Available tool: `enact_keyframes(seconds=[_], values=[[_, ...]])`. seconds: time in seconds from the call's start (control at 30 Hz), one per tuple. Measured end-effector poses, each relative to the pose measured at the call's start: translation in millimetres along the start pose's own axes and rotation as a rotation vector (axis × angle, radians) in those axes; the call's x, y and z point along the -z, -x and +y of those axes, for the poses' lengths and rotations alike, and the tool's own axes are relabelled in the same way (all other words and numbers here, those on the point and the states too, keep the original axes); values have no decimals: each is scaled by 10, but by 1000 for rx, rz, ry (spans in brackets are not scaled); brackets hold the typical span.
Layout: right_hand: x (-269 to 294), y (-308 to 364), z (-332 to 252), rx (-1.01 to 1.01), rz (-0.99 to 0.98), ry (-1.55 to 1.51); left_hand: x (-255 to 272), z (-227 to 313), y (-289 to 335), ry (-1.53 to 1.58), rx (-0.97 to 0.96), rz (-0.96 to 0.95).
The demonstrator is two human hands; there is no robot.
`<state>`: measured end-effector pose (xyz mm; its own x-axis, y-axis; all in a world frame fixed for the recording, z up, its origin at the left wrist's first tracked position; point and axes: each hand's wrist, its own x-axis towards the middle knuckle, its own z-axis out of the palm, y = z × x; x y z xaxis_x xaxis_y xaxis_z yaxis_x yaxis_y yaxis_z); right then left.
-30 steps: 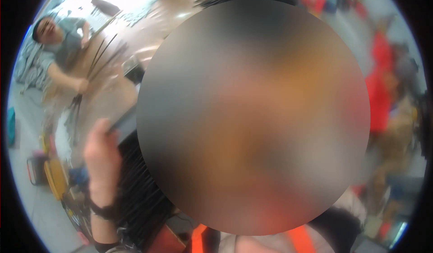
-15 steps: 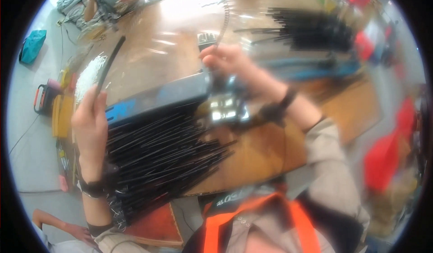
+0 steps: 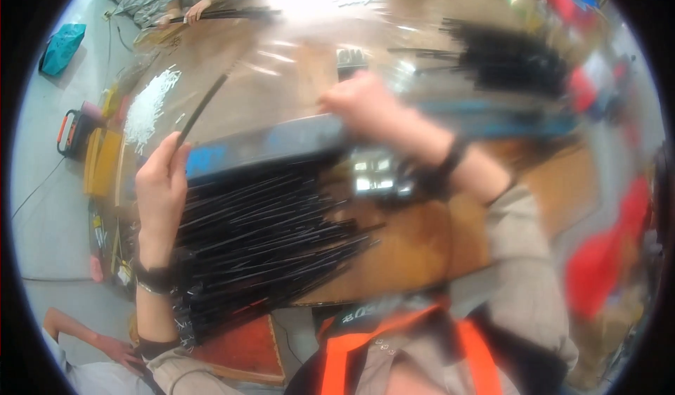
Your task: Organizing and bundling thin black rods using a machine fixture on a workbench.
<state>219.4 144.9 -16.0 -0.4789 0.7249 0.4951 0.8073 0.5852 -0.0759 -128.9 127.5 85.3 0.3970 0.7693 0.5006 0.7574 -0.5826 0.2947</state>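
Between the fingertips of my left hand (image 3: 162, 184) is a thin black tube (image 3: 204, 108), tilted up and to the right. My right hand (image 3: 373, 106) is raised over the middle of the table, its fingers closed. Motion blur hides what it holds, if anything. Below and beside my left hand lies a large heap of black tubes (image 3: 267, 233), roughly side by side. Behind the heap runs a long grey metal bar (image 3: 281, 136) with blue patches. A shiny metal fixture (image 3: 376, 175) sits below my right hand, partly hidden by my wrist.
Small white pieces (image 3: 151, 106) are piled at the table's left. Another black tube bundle (image 3: 506, 57) lies far right. Across the table, another person's hands (image 3: 197, 11) hold dark tubes. A person's arm (image 3: 91, 339) is at lower left, near a red panel (image 3: 242, 349).
The view has shifted slightly. A thin ridged strip rising from my right hand no longer shows. My left hand's tube leans further right. The person across has lowered their hands onto dark tubes.
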Motion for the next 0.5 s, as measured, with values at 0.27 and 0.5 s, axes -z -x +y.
enact_keyframes(seconds=[0.27, 0.5], values=[[893, 1797, 961, -274, 174, 318, -628, -182, -55, -76, -205, -178], [1247, 2541, 1428, -420, 91, 427, -1691, 531, -551, 69, -387, -225]])
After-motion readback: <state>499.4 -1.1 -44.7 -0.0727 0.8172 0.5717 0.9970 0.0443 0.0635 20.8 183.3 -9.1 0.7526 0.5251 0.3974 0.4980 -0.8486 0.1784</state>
